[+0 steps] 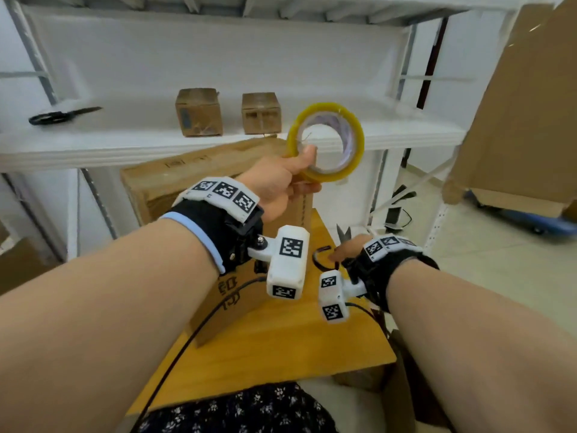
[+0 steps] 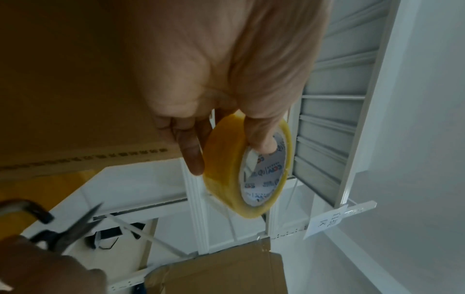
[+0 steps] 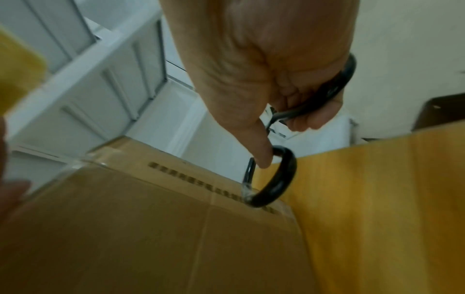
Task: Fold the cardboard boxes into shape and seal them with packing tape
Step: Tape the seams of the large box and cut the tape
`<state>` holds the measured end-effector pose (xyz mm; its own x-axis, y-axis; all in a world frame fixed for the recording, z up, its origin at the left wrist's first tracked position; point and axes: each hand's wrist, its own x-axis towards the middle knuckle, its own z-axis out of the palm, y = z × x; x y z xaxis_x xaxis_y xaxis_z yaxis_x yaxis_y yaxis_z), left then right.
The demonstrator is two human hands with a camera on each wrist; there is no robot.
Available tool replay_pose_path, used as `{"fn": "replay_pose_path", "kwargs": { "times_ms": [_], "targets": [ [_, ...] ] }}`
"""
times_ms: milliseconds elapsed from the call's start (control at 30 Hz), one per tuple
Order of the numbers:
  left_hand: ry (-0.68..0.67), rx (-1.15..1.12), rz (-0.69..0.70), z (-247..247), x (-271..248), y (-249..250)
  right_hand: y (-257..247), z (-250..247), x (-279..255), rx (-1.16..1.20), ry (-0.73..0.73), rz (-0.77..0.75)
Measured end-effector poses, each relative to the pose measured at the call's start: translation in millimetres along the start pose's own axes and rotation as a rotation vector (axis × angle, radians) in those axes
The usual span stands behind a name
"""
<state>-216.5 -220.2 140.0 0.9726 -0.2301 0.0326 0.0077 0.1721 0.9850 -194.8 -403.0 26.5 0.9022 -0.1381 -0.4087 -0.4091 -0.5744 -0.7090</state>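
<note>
Cardboard box [image 1: 175, 182] sits on the wooden tabletop [image 1: 281, 345] in front of me. Left hand [image 1: 274, 185] pinches the tape roll [image 1: 326, 142] above it; right hand [image 1: 349, 250] has its grip curled round the scissors [image 3: 274, 179].

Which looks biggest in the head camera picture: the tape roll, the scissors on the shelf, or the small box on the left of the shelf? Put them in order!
1. Tape roll, though it is held nearer the camera, which enlarges it.
2. Small box.
3. Scissors on the shelf: as long as the box is wide, but much thinner.
</note>
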Motion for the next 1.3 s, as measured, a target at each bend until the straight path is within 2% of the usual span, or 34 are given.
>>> {"fn": "replay_pose_path", "kwargs": {
  "times_ms": [33, 100, 233, 333, 367, 567, 767, 833, 867, 933, 1000, 1100, 1167, 1300],
  "targets": [
    [-0.019, -0.004, -0.015, 3.2, 2.6, -5.9, 5.7, 6.3, 2.8, 0.042, -0.015, 0.013],
    [-0.056, 0.024, -0.061, 6.5, 6.6, -14.8, 21.0, 22.9, 14.7, 0.000, -0.051, 0.064],
    [-0.077, 0.058, -0.130, 5.2, 13.1, -24.7, 38.5, 47.4, 37.2, -0.077, -0.053, 0.074],
    [-0.069, 0.051, -0.142, 3.4, 14.6, -27.2, 33.2, 63.4, 44.2, -0.496, -0.007, 0.097],
    [-0.064, 0.051, -0.145, 2.4, 14.8, -27.8, 33.2, 68.4, 47.6, -0.543, 0.015, 0.082],
    [-0.080, 0.025, -0.154, -6.7, 12.6, -28.7, 49.5, 91.8, 85.8, -0.708, -0.124, -0.006],
    [-0.044, 0.030, -0.134, -11.2, 5.4, -19.2, 17.0, 65.2, 52.4, -0.336, -0.048, 0.027],
    [-0.027, 0.020, -0.111, -13.1, 2.8, -8.6, 1.0, 49.9, 36.9, 0.021, -0.022, -0.005],
    [-0.014, 0.013, -0.094, -14.2, 1.1, -1.9, -5.5, 43.5, 35.9, 0.156, 0.047, -0.045],
    [0.029, -0.021, -0.049, -16.5, -1.1, 13.2, -29.2, 25.1, 24.5, 0.385, 0.287, -0.168],
    [0.088, -0.082, -0.019, -20.7, -3.1, 29.6, -57.0, 9.5, 0.0, 0.490, 0.447, -0.415],
    [0.156, -0.217, 0.006, -29.9, -7.7, 52.3, -93.7, -4.3, -43.6, 0.543, 0.485, -0.741],
    [0.180, -0.285, 0.008, -36.0, -14.0, 64.7, -112.2, -4.7, -64.8, 0.475, 0.489, -0.898],
    [0.178, -0.339, 0.010, -44.0, -28.2, 75.8, -139.9, 5.8, -88.0, 0.293, 0.561, -1.059]
  ]
}}
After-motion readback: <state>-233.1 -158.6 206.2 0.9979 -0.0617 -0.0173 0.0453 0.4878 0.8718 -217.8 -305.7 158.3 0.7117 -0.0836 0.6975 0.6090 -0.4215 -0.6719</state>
